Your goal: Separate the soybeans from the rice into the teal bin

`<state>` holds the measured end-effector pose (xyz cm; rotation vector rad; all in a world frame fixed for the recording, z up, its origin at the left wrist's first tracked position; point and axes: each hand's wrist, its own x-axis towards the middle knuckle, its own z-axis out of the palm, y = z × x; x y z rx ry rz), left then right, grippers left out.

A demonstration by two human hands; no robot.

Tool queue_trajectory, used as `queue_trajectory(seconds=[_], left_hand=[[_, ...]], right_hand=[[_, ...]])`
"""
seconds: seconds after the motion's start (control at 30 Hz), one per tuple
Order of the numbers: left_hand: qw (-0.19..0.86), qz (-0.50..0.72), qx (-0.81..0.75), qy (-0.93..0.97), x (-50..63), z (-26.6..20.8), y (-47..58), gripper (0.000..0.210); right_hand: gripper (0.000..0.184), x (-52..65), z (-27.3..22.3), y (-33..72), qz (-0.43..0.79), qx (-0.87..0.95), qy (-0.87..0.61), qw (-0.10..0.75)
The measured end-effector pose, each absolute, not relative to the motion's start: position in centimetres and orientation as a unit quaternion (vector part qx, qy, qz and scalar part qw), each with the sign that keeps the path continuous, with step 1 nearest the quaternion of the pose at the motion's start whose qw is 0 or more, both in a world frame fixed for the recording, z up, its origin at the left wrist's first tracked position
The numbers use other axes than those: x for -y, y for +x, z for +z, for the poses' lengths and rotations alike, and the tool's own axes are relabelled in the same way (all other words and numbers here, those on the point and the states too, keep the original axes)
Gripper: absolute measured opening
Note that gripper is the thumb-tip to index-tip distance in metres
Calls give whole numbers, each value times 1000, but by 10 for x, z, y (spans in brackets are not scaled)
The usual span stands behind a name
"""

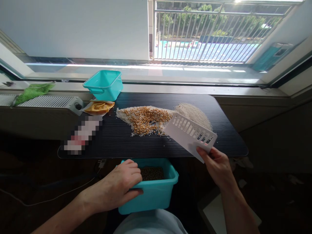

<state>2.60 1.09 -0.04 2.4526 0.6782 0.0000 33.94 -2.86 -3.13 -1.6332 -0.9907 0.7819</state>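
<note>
My right hand (pixel 218 162) pinches a flat white plastic slotted plate (pixel 181 138) by its near right corner, thumb on top. The plate tilts over the grains, with a row of oblong holes along its far side. Left of it lies a spread of yellow beans (pixel 146 118) mixed with white grains that look like rice. Partly behind the plate is a heap of white rice-like grains (pixel 192 112). My left hand (pixel 126 178) is closed on the rim of a turquoise plastic bin (pixel 156 195) below the table's front edge. Small dark brownish-green grains (pixel 153 174) lie inside the bin.
The dark tabletop (pixel 146 148) stands against the window sill. A second turquoise bin (pixel 107 89) is at the back left, beside an orange-and-white packet (pixel 99 106). A radiator (pixel 51 101) with a green cloth (pixel 34 91) is further left. A white cable (pixel 58 198) hangs low left.
</note>
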Motion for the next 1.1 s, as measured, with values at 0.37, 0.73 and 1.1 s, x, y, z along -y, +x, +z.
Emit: queue_trajectory(seconds=[0.37, 0.73, 1.1], left_hand=[[294, 10, -251, 922, -10, 0, 26, 20], [291, -13, -263, 920, -9, 0, 25, 18], [301, -10, -263, 917, -10, -1, 25, 19]], right_hand=[[37, 28, -35, 340, 328, 402, -677, 522], [38, 10, -36, 335, 345, 417, -662, 520], [43, 11, -35, 335, 378, 421, -647, 512]])
